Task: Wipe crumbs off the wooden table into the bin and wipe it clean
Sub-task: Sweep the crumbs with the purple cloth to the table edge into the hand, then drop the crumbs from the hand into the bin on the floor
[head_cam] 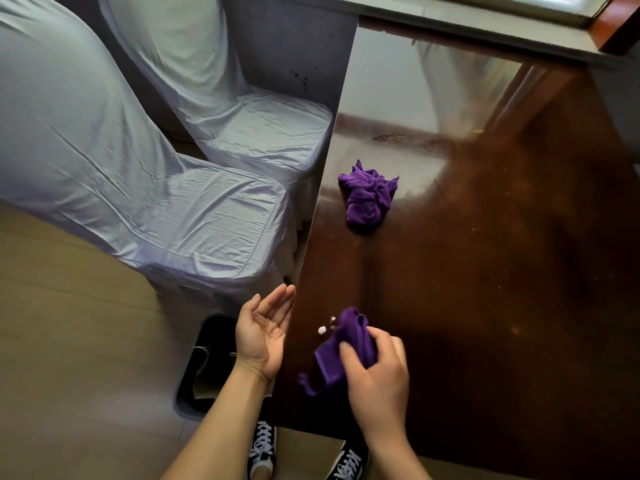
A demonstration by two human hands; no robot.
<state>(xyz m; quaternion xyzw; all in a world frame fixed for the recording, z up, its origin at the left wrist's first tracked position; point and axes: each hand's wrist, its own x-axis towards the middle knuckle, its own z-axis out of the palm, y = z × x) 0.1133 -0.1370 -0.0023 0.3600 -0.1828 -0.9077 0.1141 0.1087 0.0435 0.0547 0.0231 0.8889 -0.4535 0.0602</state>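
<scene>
A glossy dark wooden table [485,254] fills the right half of the view. My right hand [377,375] grips a purple cloth [346,344] pressed on the table near its left edge. Just left of the cloth lie a few crumbs [325,325], one white, the others brownish. My left hand [265,332] is cupped, palm up, against the table's left edge, with nothing in it. Below it on the floor stands a dark bin [204,368]. A second purple cloth [369,199] lies crumpled farther up the table.
Two chairs in pale fabric covers [166,202] stand close along the table's left side. A window sill [485,26] runs along the far end. My two sneakers [263,452] show on the tan floor by the table's near edge.
</scene>
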